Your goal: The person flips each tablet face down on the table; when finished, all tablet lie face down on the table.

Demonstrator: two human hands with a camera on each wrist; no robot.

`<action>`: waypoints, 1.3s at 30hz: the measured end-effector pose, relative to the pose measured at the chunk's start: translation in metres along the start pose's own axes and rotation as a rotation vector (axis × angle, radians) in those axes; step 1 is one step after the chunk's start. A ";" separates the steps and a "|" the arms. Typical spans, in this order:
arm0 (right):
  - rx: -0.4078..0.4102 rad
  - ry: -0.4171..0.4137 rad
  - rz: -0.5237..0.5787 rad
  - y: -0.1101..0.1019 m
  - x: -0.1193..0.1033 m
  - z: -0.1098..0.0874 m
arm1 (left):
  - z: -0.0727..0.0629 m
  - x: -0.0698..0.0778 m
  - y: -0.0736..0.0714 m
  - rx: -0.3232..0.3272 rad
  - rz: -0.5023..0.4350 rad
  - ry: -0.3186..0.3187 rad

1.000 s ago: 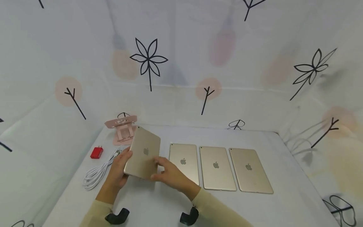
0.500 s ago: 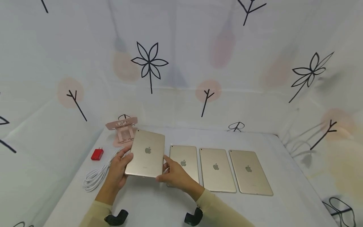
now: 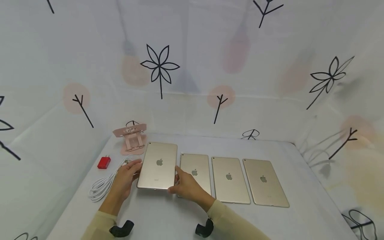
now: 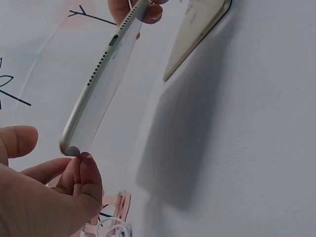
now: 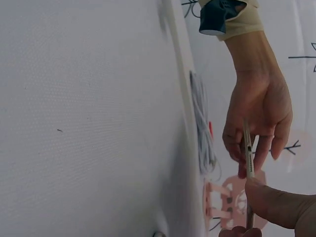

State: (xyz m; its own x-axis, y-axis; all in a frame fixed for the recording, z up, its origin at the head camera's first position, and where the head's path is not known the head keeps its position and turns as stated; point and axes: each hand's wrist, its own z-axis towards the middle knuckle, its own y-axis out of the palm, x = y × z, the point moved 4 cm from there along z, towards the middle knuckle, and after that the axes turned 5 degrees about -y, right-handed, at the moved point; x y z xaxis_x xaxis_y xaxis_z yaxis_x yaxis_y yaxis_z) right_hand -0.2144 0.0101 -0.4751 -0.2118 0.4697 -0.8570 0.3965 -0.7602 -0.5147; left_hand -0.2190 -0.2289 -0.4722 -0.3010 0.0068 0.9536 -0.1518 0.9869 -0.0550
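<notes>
A gold tablet, its apple logo facing up, is held above the table and casts a shadow there. My right hand pinches its lower right corner, thumb on top and fingers beneath. At the left edge is my left hand; in the left wrist view its fingertips touch the underside of the corner, while the thumb stands apart from the tablet. Three similar tablets lie in a row to the right: one partly behind my right hand, a middle tablet and a far-right tablet.
At the back left stands a pink folding stand. Nearer me are a red charger plug and a coiled white cable, close to my left forearm. A white patterned cloth hangs behind the white-covered table.
The held tablet has turned from a steep tilt to face up, then come lower and slightly right. My right hand has gone from its face to its corner; the left thumb has come off.
</notes>
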 end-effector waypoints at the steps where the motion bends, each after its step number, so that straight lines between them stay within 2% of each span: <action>1: 0.004 0.007 -0.015 0.000 0.001 0.000 | 0.000 -0.002 0.000 0.004 0.003 -0.014; 5: 0.003 0.017 -0.038 0.001 0.006 0.001 | 0.001 -0.008 0.001 0.008 -0.010 -0.042; 8: -0.003 0.013 -0.037 0.002 0.008 0.002 | 0.002 -0.010 0.001 0.005 -0.020 -0.038; 12: -0.005 0.003 -0.037 0.004 0.011 0.006 | 0.004 -0.013 0.002 -0.017 -0.009 -0.039; 16: -0.018 -0.011 -0.038 0.008 0.015 0.010 | 0.006 -0.018 0.003 -0.034 -0.014 -0.067; 21: -0.035 -0.011 -0.051 0.012 0.021 0.012 | 0.006 -0.024 0.004 -0.057 0.024 -0.098; 27: -0.045 0.006 -0.049 0.015 0.025 0.013 | 0.007 -0.026 0.005 -0.090 0.045 -0.106; 35: -0.051 0.028 -0.080 0.016 0.026 0.015 | 0.003 -0.027 0.006 -0.193 0.064 -0.122; 39: -0.047 0.035 -0.093 0.017 0.026 0.015 | 0.003 -0.028 0.008 -0.222 0.094 -0.125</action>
State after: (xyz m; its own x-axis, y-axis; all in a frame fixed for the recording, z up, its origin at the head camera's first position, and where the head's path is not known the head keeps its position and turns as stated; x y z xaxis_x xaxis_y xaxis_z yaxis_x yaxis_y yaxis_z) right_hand -0.2266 0.0029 -0.5069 -0.2184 0.5530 -0.8041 0.4188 -0.6911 -0.5891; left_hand -0.2147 -0.2220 -0.4999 -0.4200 0.0937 0.9027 0.0885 0.9941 -0.0620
